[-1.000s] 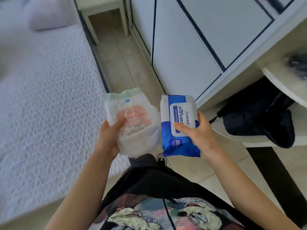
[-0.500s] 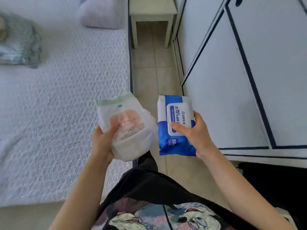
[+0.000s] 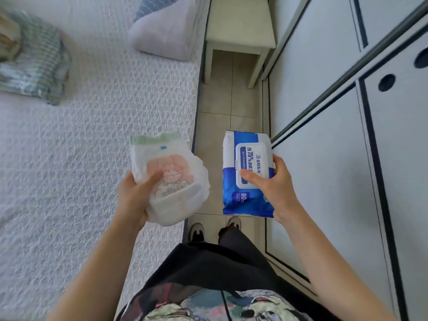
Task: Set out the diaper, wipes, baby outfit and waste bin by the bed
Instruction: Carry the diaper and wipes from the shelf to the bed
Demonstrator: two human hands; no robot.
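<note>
My left hand (image 3: pixel 133 196) grips a folded white diaper (image 3: pixel 169 179) from below, thumb laid across its printed pink front; the green waistband points to the far side. The diaper hangs over the right edge of the bed (image 3: pixel 92 135), not touching it. My right hand (image 3: pixel 269 185) clasps a blue and white pack of wipes (image 3: pixel 243 172) along its right side, thumb pressed on the white flip lid. The pack is held above the tiled floor (image 3: pixel 222 107), just right of the diaper, with a clear gap between them. Both items are in the air at about the same height. Below them, near me, the toes of my two shoes (image 3: pixel 196 230) stand on the tiles between the bed and the white wardrobe doors (image 3: pixel 324 181) on the right. Far along the aisle stands a pale stool (image 3: pixel 240 24). On the bed, far left, lies a folded striped green bundle (image 3: pixel 34 66), blurred; a pale pillow (image 3: pixel 166 31) lies at the far right corner of the bed
</note>
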